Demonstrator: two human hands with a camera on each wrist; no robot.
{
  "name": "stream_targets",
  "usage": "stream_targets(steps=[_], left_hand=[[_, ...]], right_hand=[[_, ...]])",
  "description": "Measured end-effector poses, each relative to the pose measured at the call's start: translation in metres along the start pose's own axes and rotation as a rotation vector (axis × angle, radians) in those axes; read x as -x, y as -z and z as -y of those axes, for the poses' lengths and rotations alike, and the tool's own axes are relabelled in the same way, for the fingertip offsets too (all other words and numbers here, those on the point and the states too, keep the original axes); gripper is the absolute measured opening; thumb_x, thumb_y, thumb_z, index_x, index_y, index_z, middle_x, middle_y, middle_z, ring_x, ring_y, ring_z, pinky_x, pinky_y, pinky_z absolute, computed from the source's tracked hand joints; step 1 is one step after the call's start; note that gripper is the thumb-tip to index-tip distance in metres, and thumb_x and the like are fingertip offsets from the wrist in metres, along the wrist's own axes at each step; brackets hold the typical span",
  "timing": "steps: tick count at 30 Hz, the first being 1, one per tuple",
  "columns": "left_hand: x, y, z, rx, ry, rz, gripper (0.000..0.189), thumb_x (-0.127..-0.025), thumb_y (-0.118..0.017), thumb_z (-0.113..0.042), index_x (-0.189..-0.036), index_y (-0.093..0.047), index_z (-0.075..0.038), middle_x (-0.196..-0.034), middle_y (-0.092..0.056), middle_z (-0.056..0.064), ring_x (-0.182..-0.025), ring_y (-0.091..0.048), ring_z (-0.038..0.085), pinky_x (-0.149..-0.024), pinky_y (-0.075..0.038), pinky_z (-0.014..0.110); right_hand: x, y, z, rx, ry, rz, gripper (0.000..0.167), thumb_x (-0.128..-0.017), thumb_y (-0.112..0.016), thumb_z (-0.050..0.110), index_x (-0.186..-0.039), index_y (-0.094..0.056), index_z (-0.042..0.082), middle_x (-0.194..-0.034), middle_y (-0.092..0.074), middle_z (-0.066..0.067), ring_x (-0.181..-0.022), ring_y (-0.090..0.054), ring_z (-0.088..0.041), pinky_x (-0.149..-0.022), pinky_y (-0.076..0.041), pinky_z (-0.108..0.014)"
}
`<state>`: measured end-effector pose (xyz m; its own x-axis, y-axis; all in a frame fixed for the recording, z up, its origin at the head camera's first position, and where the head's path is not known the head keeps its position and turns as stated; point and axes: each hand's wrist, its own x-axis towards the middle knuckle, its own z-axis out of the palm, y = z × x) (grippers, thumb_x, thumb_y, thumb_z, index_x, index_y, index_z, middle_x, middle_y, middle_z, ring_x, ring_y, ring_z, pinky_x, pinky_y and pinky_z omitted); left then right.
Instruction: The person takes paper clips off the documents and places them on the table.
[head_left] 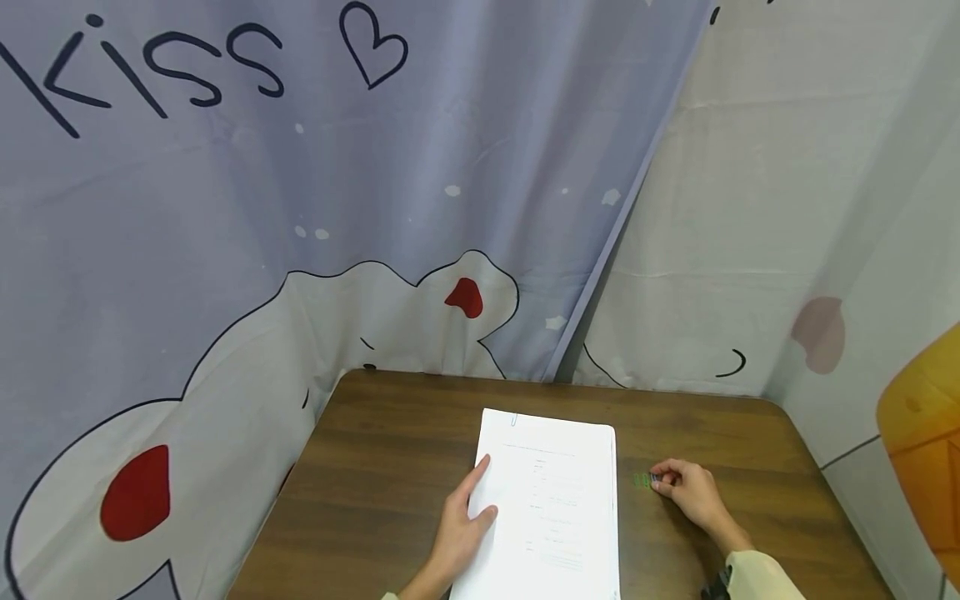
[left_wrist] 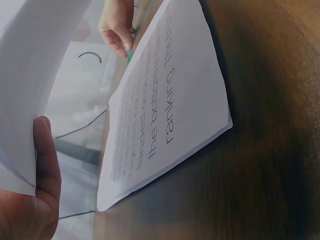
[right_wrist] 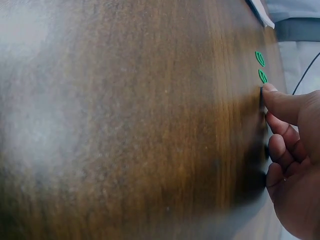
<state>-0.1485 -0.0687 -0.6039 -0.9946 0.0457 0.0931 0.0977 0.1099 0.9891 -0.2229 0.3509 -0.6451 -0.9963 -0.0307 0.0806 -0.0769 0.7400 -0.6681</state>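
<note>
My left hand holds the left edge of a stack of printed sheets, thumb on top. In the left wrist view, the upper sheets are lifted and curve up from the left hand's grip, over a lower printed page near the tabletop. A small blue paper clip sits on the stack's top edge. To the right, my right hand pinches a small blue paper clip at the tabletop, between thumb and forefinger. Green leaf-shaped paper clips lie in a row beside its fingertips.
The brown wooden table has rounded far corners. Behind it and along the sides hang printed curtains, reaching close to the table's edges. A dark band circles the right wrist below the pale sleeve.
</note>
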Motion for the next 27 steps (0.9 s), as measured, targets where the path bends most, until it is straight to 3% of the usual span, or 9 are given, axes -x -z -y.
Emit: stream_targets(steps=[11,16,27], left_hand=[[0.002,-0.001,0.004,-0.022,-0.026,-0.002,0.080,-0.083,-0.062,0.016,-0.158,-0.051,-0.011,-0.166,-0.044,0.011,-0.156,-0.035,0.034,-0.121,-0.025,0.014],[0.004,-0.002,0.003,-0.008,-0.008,-0.003,0.080,-0.083,-0.063,0.016,-0.158,-0.051,-0.012,-0.166,-0.044,0.010,-0.157,-0.035,0.032,-0.120,-0.024,0.012],[0.005,-0.008,0.002,-0.029,-0.031,0.013,0.080,-0.083,-0.065,0.015,-0.157,-0.051,-0.012,-0.165,-0.045,0.012,-0.156,-0.037,0.037,-0.127,-0.028,0.031]], right_hand=[[0.003,-0.001,-0.004,0.014,0.068,-0.044,0.018,-0.086,-0.085,0.005,-0.103,-0.080,0.005,-0.078,-0.061,0.002,-0.065,-0.047,-0.004,-0.056,-0.041,-0.021],[0.003,0.006,-0.001,-0.023,0.056,-0.069,0.022,-0.097,-0.076,0.010,-0.116,-0.076,0.000,-0.080,-0.063,0.001,-0.065,-0.048,-0.004,-0.056,-0.041,-0.022],[-0.014,0.016,0.033,-0.003,0.084,-0.137,0.032,-0.108,-0.061,0.032,-0.117,-0.076,0.005,-0.091,-0.072,-0.003,-0.079,-0.054,-0.008,-0.068,-0.046,-0.025]])
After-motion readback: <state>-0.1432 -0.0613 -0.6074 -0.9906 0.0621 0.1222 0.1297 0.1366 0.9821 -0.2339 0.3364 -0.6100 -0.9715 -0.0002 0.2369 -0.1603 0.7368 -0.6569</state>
